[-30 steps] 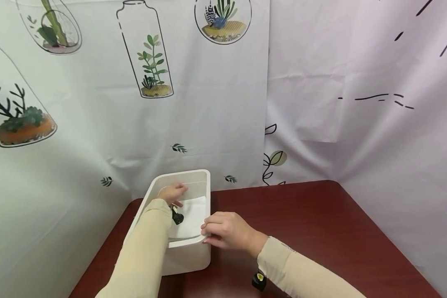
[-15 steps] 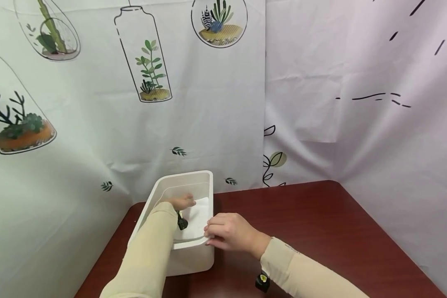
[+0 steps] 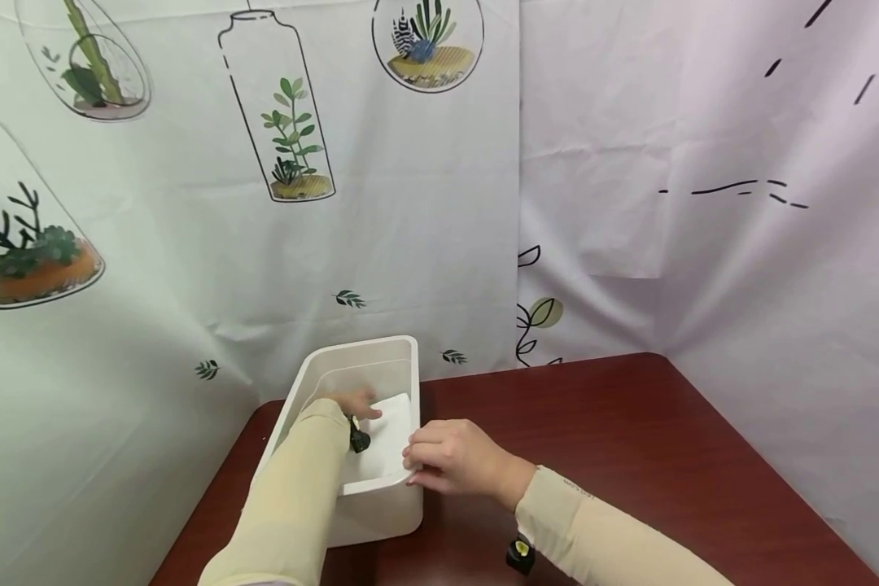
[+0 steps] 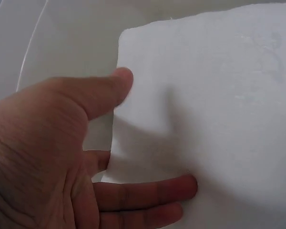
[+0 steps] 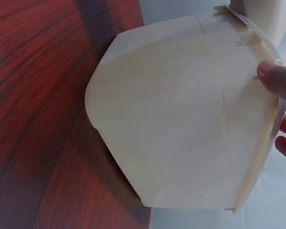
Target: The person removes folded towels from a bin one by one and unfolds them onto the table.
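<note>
My left hand [image 3: 359, 402] reaches down inside a white plastic bin [image 3: 376, 513]. In the left wrist view its thumb and fingers [image 4: 148, 193] are spread and fairly straight. Two fingers lie over a soft white sheet [image 4: 219, 86], the index fingertip passes behind the sheet's edge, and the thumb tip overlaps that edge. The sheet covers much of the bin's floor. My right hand [image 3: 454, 458] grips the bin's near right rim, thumb [image 5: 271, 76] on the outer wall and fingertips on the inner side.
The bin stands at the left of a dark red wood-grain table [image 3: 557, 439]. Behind and beside it hang white curtains [image 3: 425, 203] printed with plants in jars. A small black device [image 3: 520, 556] hangs below the right sleeve, and another [image 3: 360, 439] sits at the left wrist.
My left hand has moved to the right and a little lower inside the bin, over the sheet. The right hand keeps its grip on the rim. The view has shifted slightly.
</note>
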Available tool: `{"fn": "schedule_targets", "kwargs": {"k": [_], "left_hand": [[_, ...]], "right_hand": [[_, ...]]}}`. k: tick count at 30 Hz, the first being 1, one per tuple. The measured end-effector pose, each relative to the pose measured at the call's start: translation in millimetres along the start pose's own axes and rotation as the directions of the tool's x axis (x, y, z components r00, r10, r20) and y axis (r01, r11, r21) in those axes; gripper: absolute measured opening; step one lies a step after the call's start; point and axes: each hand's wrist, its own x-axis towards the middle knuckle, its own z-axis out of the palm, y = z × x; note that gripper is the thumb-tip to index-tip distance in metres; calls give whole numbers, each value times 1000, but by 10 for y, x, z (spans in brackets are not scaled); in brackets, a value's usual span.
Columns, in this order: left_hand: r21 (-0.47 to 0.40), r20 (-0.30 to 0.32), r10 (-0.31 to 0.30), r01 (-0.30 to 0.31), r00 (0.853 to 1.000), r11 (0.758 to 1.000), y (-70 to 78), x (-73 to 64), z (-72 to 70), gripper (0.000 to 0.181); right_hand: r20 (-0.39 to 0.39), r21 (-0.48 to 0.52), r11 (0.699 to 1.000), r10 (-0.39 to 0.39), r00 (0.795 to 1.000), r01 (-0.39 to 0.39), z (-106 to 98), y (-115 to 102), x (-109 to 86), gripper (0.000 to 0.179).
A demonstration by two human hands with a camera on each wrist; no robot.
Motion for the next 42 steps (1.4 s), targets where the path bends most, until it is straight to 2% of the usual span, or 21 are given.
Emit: {"fn": "schedule_targets", "kwargs": {"k": [2,5,6,7,9,11,13,14,17,20,24,27,30,34,36,42], "left_hand": [[43,20,19,-19,1000,999,-108,52,-11,76],[75,75,14,-20,997,997,-152,46,-78,76],[61,85,-1,-4,996,998,-117,9,-105,73],[38,107,17,-21,994,999,-170,42,-132,72],[-10,129,3,-1,992,1000,32,-164,-207,58],[-35,127,40,-36,991,999,209,-369,-262,42],[-65,97,46,-40,994,997,372,-556,-288,33],[-72,70,17,-12,997,997,488,-668,-293,24],[-50,-7,4,-4,1000,999,600,-786,-296,19],[1,-58,9,-9,998,1000,613,-771,-301,18],[-11,-84,40,-41,996,999,571,-703,-338,13],[-79,-110,55,-64,992,995,584,-698,-374,11],[-170,-129,44,-66,991,983,637,-767,-427,9],[-254,-134,-14,-20,991,967,711,-854,-488,9],[-278,-137,-17,-23,990,960,731,-874,-504,8],[-403,-165,8,-75,986,912,789,-917,-567,7]], "right_hand": [[4,-1,1000,2,1000,-2,-1,-1,3,18],[7,4,1000,9,1000,-9,-4,-5,5,18],[7,8,1000,11,1000,-11,-4,-6,5,18],[9,11,1000,14,1000,-14,-4,-7,3,18],[8,14,1000,14,1000,-15,-5,-7,0,18],[5,11,1000,15,1000,-15,-2,-4,-5,19],[2,9,1000,15,1000,-15,3,-1,-11,19],[0,7,1000,14,1000,-14,6,1,-13,19],[-3,9,1000,21,1000,-21,19,8,-18,19],[-9,11,1000,29,1000,-29,29,13,-20,19],[-10,19,999,40,999,-40,30,13,-16,18],[-8,21,999,49,999,-49,33,14,-20,19],[-9,21,999,50,999,-50,34,10,-10,19],[-20,23,998,53,998,-53,43,-4,-11,19],[-30,21,998,53,998,-53,46,-15,-16,19],[-55,35,998,51,997,-49,75,-24,-16,20]]}}
